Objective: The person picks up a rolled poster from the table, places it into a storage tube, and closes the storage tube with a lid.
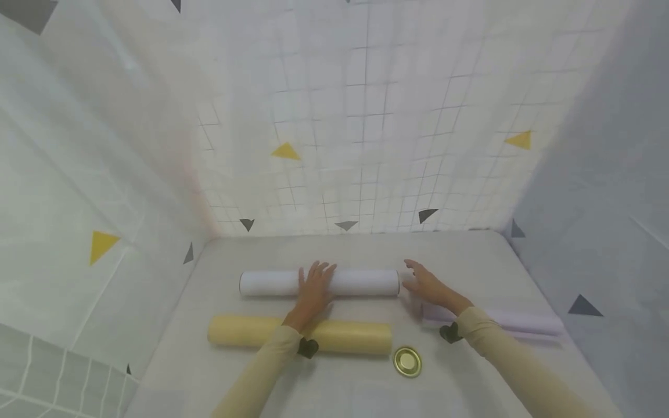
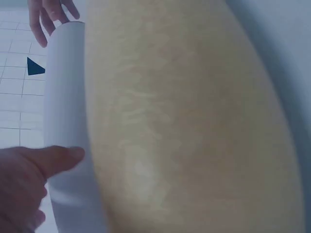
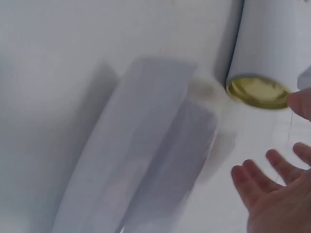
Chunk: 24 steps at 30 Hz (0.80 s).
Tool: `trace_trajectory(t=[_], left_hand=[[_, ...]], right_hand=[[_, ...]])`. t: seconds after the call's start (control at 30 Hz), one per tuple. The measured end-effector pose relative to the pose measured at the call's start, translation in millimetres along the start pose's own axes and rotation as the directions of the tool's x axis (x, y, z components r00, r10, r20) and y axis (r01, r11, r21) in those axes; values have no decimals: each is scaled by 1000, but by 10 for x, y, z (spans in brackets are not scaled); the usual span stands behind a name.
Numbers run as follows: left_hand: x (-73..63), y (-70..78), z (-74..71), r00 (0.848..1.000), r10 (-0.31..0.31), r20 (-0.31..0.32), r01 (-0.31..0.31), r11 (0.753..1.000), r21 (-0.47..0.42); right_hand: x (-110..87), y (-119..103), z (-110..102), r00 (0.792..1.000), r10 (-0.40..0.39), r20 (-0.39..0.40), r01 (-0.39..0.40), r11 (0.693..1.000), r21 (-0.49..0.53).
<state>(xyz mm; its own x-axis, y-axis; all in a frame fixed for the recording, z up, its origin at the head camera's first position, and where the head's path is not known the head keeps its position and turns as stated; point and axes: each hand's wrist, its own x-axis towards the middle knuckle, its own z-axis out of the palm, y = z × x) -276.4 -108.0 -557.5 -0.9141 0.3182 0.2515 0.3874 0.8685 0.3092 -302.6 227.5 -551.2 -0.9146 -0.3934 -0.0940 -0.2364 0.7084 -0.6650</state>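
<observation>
A white tube lies lengthwise across the far part of the table. My left hand grips it near the middle, fingers spread over the top. In the left wrist view the thumb lies against its side. My right hand is just off the tube's right end, fingers spread and holding nothing. A gold metal cap closes that end in the right wrist view, with the right thumb close to its rim. Another round gold lid lies flat on the table, nearer me.
A yellow roll lies in front of the white tube, under my left forearm. Pale lilac sheet material, folded or loosely rolled, lies under my right forearm. White sheeting with a grid and triangles rises behind the table.
</observation>
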Motion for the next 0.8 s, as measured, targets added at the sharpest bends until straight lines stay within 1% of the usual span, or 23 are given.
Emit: trace_trajectory(t=[0.07, 0.1, 0.2, 0.3, 0.37, 0.4, 0.43, 0.5, 0.57, 0.6, 0.63, 0.67, 0.7, 0.8], left_hand=[[-29, -18, 22, 997, 51, -56, -53, 998, -38], [-44, -25, 32, 993, 79, -87, -84, 995, -56], [-76, -36, 48, 975, 140, -172, -158, 983, -93], [-92, -25, 40, 964, 156, -217, -182, 977, -106], [-102, -13, 30, 966, 155, -208, -182, 976, -120], [-108, -4, 24, 971, 151, -187, -178, 975, -134], [-115, 2, 19, 977, 153, -151, -175, 973, -149], [-142, 10, 8, 986, 158, -48, -164, 968, -187], [-175, 7, 5, 984, 168, 68, -148, 962, -230], [-188, -1, 9, 978, 169, 124, -134, 960, -247], [-205, -16, 20, 969, 171, 180, -120, 957, -264], [-224, -37, 39, 958, 175, 227, -106, 952, -288], [-246, -49, 47, 947, 177, 268, -89, 946, -311], [-300, -71, 61, 914, 187, 360, -49, 932, -359]], right_hand=[[-36, 48, -58, 999, -24, -26, 24, 1000, 1], [-53, 76, -83, 999, -37, -40, 37, 999, -7], [-90, 165, -145, 996, -70, -61, 68, 997, -30], [-128, 234, -197, 996, -84, -31, 82, 995, -59], [-167, 264, -241, 996, -81, 28, 82, 994, -67], [-193, 269, -270, 995, -71, 70, 75, 995, -68], [-220, 275, -300, 992, -49, 113, 56, 996, -67], [-281, 283, -360, 982, -5, 191, 22, 996, -90], [-345, 279, -421, 967, 35, 253, -2, 992, -129], [-376, 278, -450, 961, 45, 274, -3, 988, -151], [-405, 288, -470, 956, 52, 289, -2, 985, -171], [-431, 308, -484, 953, 46, 300, 15, 980, -198], [-451, 347, -495, 950, 37, 312, 31, 977, -210], [-502, 475, -507, 945, 18, 325, 64, 969, -238]])
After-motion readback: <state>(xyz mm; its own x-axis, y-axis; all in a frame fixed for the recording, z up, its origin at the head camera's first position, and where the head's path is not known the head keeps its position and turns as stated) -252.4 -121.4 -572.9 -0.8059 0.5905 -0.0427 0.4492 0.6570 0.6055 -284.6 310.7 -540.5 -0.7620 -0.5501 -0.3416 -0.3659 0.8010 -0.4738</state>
